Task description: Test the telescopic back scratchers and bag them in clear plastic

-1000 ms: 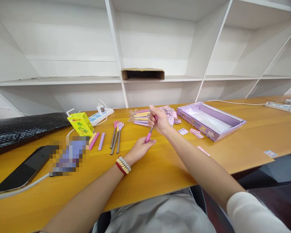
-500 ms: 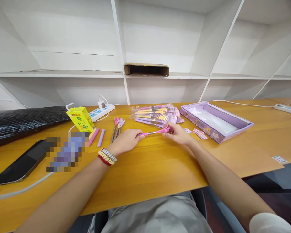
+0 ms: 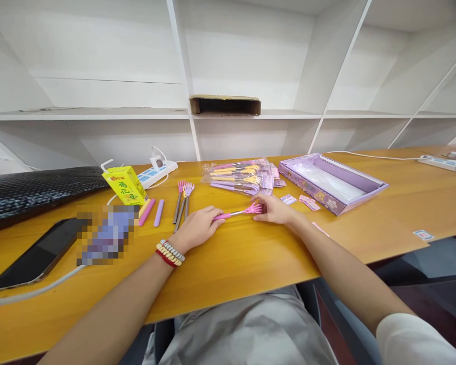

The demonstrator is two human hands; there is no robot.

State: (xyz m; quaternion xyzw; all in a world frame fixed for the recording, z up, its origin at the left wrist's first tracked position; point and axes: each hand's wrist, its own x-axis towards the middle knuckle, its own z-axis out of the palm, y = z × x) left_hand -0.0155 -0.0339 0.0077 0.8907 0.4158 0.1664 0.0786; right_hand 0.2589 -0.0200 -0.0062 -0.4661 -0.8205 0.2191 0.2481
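Note:
A pink back scratcher [image 3: 235, 213] with a metal rod lies across between my hands, low over the table. My left hand [image 3: 200, 226] is closed around its pink handle. At the other end, my right hand [image 3: 275, 209] has its fingers closed on the tips of the hand-shaped head. Left of my left hand lie several loose back scratcher rods with claw heads [image 3: 184, 196] and bare metal shafts. Farther left are a purple tube [image 3: 159, 213], a pink tube [image 3: 147, 212] and a partly hidden yellow one. Behind my right hand is a pile of bagged back scratchers [image 3: 235, 178].
A purple open box [image 3: 338, 204] stands at the right, with small printed cards [image 3: 309, 202] before it. At the left are a yellow drink carton [image 3: 124, 185], a phone [image 3: 38, 256], a blurred-out item and a power strip [image 3: 157, 173]. White shelves [image 3: 251, 56] rise behind.
My right fingers have shifted toward the tips of the scratcher's head, so more of the pink claw shows. The view has turned slightly right. A pink-edged strip now shows beside my right forearm.

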